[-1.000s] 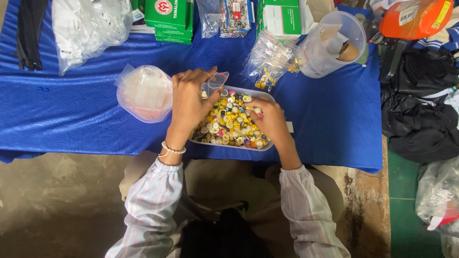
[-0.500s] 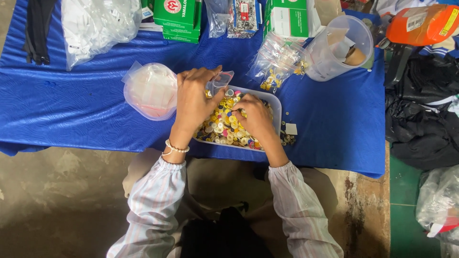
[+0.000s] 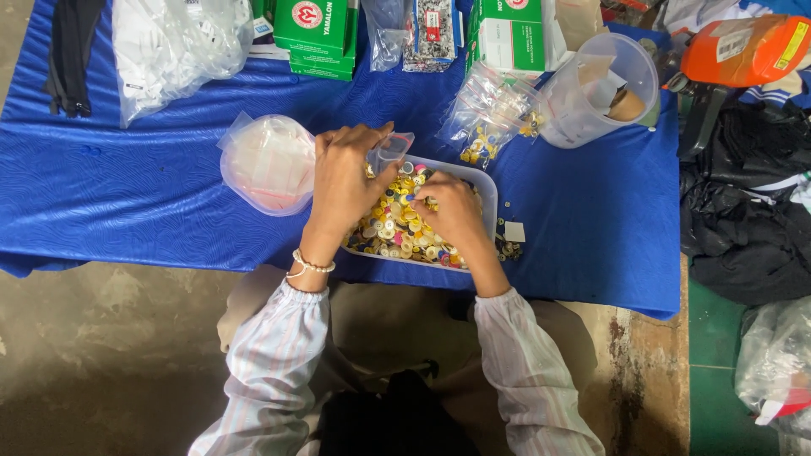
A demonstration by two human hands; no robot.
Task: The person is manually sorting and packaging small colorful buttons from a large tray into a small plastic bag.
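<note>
Shallow clear plastic tray (image 3: pixel 488 187), rounded corners, heaped with small glossy multicoloured buttons (image 3: pixel 397 232); sits at the near edge of a rippled blue cloth (image 3: pixel 127 203) over a concrete floor (image 3: pixel 93 355). Left hand (image 3: pixel 346 181) pinches a small clear bag (image 3: pixel 393 152) above the tray; right hand (image 3: pixel 452 211) rests curled in the buttons, grip indeterminate.

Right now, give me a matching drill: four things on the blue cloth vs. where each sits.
Things:
1. small clear bag
2. tray of buttons
3. clear jug
4. bag of white pieces

Places:
A. far right of the cloth
B. held up in the left hand
C. just left of the left hand
D. under the right hand

Pairs: 1-B, 2-D, 3-A, 4-C
</note>
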